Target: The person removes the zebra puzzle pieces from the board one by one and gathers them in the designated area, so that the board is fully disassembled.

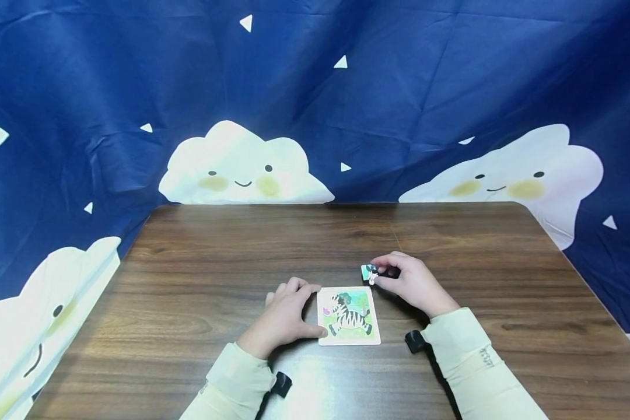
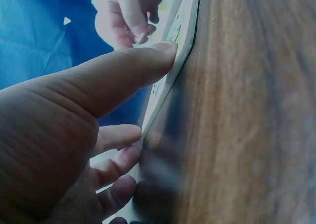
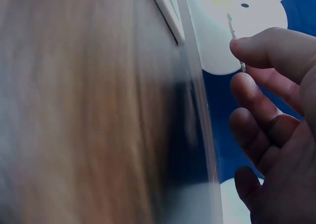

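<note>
A square zebra puzzle board (image 1: 349, 318) with a pale rim lies on the table in the head view. My left hand (image 1: 286, 315) is at its left side, thumb on the lower left edge and a forefinger at the upper left corner. The left wrist view shows this thumb (image 2: 143, 66) resting on the board's rim, the other fingers loosely spread. Just beyond the board's upper right corner, my right hand (image 1: 412, 283) pinches a small puzzle piece (image 1: 368, 273), printed teal, black and white. In the right wrist view the thin puzzle piece (image 3: 232, 26) appears edge-on between thumb and fingertips.
The brown wood-grain table (image 1: 215, 251) stretches out around both hands. Behind it hangs a blue curtain (image 1: 378, 105) with smiling white clouds and small white triangles. Black straps (image 1: 415, 341) sit at the wrists, by the pale sleeves (image 1: 483, 361).
</note>
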### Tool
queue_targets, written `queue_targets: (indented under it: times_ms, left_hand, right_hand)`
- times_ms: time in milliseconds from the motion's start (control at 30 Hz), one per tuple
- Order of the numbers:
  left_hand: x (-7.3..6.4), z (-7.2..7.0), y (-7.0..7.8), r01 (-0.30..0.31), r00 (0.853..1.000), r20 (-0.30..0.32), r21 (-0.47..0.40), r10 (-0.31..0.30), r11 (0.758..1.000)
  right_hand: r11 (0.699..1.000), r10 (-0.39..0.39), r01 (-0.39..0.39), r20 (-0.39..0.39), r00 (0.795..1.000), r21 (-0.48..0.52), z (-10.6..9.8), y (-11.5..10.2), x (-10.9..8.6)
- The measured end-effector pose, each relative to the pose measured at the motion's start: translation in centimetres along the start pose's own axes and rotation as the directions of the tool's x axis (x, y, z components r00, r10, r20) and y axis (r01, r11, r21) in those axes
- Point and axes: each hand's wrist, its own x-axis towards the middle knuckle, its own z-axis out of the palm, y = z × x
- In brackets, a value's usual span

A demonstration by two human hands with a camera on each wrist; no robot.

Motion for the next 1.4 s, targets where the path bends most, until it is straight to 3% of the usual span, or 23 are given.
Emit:
queue_targets:
  times_ms: [600, 1400]
  left_hand:
    - [0.0, 0.2, -0.1, -0.007, 1.0, 0.004, 0.005, 0.007, 1.0]
    - [0.0, 0.1, -0.1, -0.009, 1.0, -0.006, 0.01, 0.009, 1.0]
  right_hand:
    - [0.994, 0.096, -0.097, -0.026, 0.995, -0.047, -2.2, 2.4, 0.1]
    - [0.987, 0.128, -0.134, -0.068, 0.989, -0.089, -4.7, 4.9, 0.3]
